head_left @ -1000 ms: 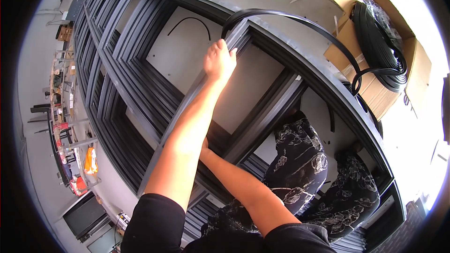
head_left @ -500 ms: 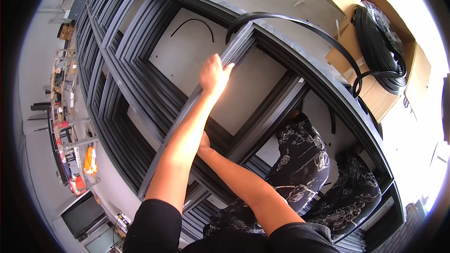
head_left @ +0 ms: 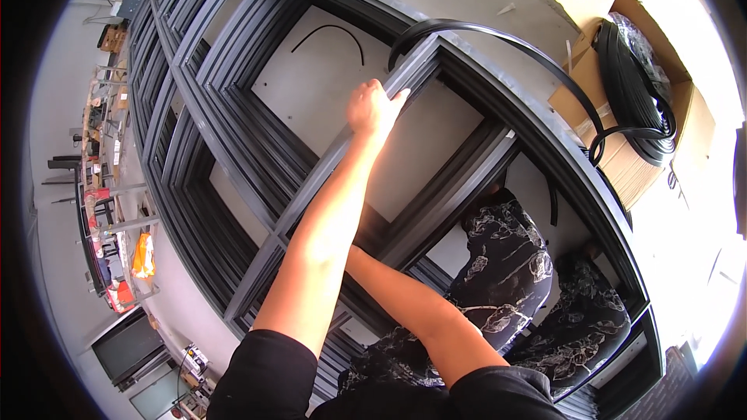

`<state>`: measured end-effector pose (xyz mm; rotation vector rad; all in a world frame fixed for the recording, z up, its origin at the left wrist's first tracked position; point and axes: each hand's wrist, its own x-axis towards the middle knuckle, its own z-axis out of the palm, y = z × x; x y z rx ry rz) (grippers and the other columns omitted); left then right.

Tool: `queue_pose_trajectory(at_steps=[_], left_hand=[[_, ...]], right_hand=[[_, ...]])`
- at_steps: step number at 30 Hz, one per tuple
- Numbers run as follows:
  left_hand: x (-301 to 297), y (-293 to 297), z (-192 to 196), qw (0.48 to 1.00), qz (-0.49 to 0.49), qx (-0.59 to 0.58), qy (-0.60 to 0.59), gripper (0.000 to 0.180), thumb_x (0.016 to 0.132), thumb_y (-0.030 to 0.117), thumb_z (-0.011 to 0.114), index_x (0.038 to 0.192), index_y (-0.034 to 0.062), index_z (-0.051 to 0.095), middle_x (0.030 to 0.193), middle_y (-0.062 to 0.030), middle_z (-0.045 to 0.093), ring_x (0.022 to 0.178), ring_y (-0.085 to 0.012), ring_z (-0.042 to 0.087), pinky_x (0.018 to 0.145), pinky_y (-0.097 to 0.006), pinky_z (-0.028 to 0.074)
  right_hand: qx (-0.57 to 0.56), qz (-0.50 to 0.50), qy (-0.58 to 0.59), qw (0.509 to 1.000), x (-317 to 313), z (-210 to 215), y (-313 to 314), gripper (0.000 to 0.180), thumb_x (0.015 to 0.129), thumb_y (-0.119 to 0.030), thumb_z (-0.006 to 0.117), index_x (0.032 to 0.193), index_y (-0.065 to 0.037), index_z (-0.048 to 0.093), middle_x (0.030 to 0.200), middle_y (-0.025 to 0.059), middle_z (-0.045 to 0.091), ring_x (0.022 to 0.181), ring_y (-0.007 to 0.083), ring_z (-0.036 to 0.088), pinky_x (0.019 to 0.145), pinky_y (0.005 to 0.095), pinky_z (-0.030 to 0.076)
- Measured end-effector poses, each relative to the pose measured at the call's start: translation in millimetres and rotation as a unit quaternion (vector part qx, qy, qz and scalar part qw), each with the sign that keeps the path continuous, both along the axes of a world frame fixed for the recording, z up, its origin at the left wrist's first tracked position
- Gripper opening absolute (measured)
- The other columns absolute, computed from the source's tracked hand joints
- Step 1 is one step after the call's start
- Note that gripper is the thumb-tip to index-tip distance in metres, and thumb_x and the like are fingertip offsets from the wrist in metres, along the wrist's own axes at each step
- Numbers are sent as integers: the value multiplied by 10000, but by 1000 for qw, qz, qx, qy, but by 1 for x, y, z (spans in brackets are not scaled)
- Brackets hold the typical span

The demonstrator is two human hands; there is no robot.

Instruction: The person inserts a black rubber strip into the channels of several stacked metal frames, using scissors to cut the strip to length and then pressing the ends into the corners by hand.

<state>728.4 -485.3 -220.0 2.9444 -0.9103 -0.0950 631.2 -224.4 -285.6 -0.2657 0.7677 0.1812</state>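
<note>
Your left hand (head_left: pixel 372 106) rests on the dark frame bar (head_left: pixel 334 159) at 12 o'clock, fingers closed over its edge — likely seating the black rubber strip (head_left: pixel 498 37). Right hand hidden behind the left arm — grip cannot be told.

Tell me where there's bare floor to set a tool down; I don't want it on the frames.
Bare floor shows inside the frame opening beyond the left hand, beside a loose black strip, and along the top between the frame's edge and the cardboard box. The stacked frames at left are crowded.
</note>
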Motion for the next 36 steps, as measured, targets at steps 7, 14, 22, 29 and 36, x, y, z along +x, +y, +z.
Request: queue_pose_trajectory(at_steps=[7,14,22,29,36], left_hand=[[-14,54,-15,995,-80,-29,-54,540,817,440,727,1091,21,522,998,-153,649,950,-332,633,802,-431,519],[-10,48,-10,995,-6,-12,-94,611,749,643,695,839,47,594,766,-114,660,742,-293,671,625,-407,540],[-7,58,-9,998,-49,-5,-34,621,767,563,724,1048,23,599,1021,-147,669,948,-303,649,793,-404,533],[-11,146,-22,992,-53,-49,-100,633,755,472,770,1156,25,570,1063,-133,657,995,-305,626,836,-406,512],[-15,127,-22,988,-21,-72,-138,555,719,483,794,999,46,598,896,-101,661,857,-279,647,766,-389,516]], right_hand=[[-201,20,-8,979,15,-86,25,448,948,-403,579,1232,-57,595,1184,94,672,1032,208,660,843,295,536],[36,-20,-16,999,-18,-22,33,495,933,-415,598,1273,-57,565,1216,103,655,1072,213,641,865,309,521],[-62,67,21,996,-14,-3,1,537,945,-409,579,1347,-58,520,1274,117,628,1132,235,617,894,331,502],[-221,233,-1,947,-17,7,-4,472,961,-379,554,1296,-47,530,1180,114,631,1030,220,603,875,339,480],[-54,106,13,993,-17,2,2,445,978,-401,541,1256,-55,576,1121,58,644,988,147,606,845,285,480]])
